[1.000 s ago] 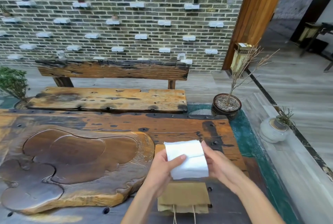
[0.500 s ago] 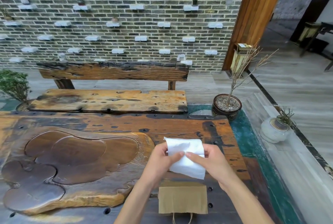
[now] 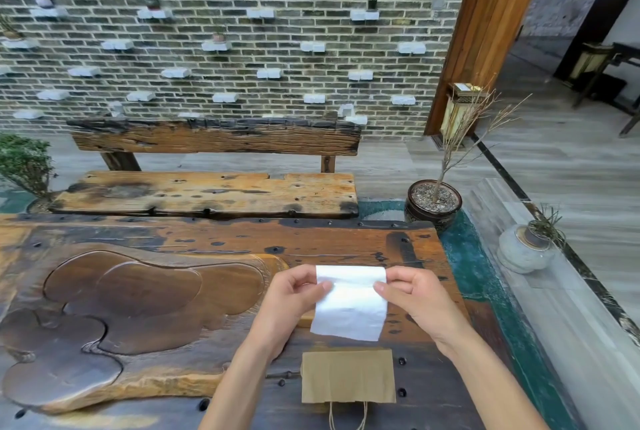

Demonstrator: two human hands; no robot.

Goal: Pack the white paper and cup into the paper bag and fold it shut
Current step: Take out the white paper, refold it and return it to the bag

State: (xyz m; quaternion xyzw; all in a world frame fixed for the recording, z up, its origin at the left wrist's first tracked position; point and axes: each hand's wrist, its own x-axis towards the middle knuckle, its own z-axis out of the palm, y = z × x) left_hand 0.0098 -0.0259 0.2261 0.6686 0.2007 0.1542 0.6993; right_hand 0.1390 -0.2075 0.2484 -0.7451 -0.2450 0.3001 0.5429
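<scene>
The white paper [image 3: 349, 306] hangs as a flat sheet above the wooden table [image 3: 214, 239]. My left hand [image 3: 294, 298] pinches its upper left edge and my right hand [image 3: 412, 298] pinches its upper right edge. Just below it, near the table's front edge, the brown paper bag [image 3: 348, 376] lies flat with its twine handles [image 3: 347, 417] pointing toward me. No cup is in view.
A carved dark wooden tray [image 3: 131, 298] fills the table's left half. Behind the table stands a wooden bench [image 3: 207, 192] against a brick wall. A dark pot with a bare twig [image 3: 434, 202] and a pale round pot [image 3: 524, 249] sit on the floor to the right.
The paper was a folded bundle held by both hands; now it is spread into a flat hanging sheet, with my hands pulled apart to its top corners.
</scene>
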